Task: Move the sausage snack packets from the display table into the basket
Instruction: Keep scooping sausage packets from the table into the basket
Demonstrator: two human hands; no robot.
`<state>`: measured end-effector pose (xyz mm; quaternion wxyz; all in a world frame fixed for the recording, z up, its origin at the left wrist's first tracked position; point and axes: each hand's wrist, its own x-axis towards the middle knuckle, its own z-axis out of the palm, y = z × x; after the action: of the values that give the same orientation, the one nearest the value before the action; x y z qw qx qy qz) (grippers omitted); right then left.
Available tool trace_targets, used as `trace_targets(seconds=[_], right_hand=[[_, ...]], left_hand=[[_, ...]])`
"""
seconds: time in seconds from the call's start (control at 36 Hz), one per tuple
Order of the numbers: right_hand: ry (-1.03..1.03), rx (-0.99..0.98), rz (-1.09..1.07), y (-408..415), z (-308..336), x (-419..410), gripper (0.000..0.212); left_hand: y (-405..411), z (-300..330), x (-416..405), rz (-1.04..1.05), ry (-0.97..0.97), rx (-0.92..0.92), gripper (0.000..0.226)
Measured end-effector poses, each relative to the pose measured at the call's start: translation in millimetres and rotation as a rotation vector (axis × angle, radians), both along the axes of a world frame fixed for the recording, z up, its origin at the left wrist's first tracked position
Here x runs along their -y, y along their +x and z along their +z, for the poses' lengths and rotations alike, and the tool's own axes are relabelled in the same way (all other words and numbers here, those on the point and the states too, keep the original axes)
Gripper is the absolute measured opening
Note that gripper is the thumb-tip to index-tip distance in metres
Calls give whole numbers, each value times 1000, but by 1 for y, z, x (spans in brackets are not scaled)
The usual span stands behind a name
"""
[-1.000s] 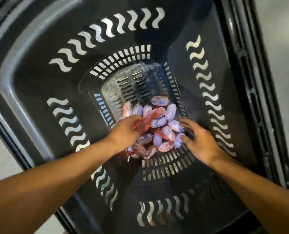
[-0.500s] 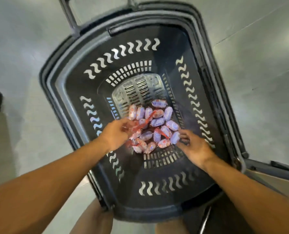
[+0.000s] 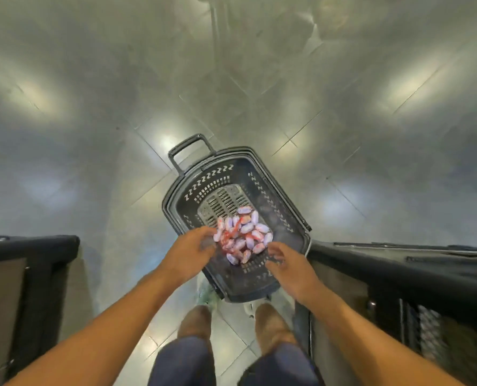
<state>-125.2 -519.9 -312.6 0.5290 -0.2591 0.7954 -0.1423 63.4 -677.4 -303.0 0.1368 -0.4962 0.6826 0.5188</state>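
Lying heaped in the bottom of the dark slotted plastic basket (image 3: 293, 232), the white, purple and red sausage snack packets (image 3: 242, 238) are sitting between the two hands — the left hand (image 3: 188, 253) is hovering at the heap's left edge, fingers loosely curled and gripping nothing that shows, while the right hand (image 3: 290, 264) is hanging just beside its right edge, fingers relaxed and empty. The basket is standing on a glossy grey tiled floor (image 3: 92, 135), between dark shelving units (image 3: 398, 274) — the person's knees are showing below it.

Pkt (image 3: 242, 238) print too blurred, prob. unreadable.
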Motion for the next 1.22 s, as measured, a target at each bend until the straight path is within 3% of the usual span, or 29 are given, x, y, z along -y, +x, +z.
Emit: trace_targets(seconds=[0.19, 0.31, 0.42, 0.47, 0.67, 0.92, 1.22], right_hand=[[-236, -141, -121, 43, 129, -16, 44], [-311, -142, -266, 82, 171, -48, 48], [-394, -314, -384, 130, 200, -95, 47], [-397, -437, -407, 151, 204, -121, 50], [-367, -322, -692, 190, 211, -225, 58], [-289, -487, -1017, 238, 220, -377, 60], [-238, -505, -1519, 355, 211, -542, 55]], left_hand=[[36, 135, 6, -157, -172, -213, 38], [70, 172, -5, -269, -232, -253, 39], [93, 191, -23, -386, -230, -194, 43], [95, 198, -35, -420, -231, -178, 44], [56, 213, -96, -669, -214, -267, 48], [-26, 244, -229, -1098, -280, -447, 45], [-5, 259, -418, -1446, -226, -556, 47]])
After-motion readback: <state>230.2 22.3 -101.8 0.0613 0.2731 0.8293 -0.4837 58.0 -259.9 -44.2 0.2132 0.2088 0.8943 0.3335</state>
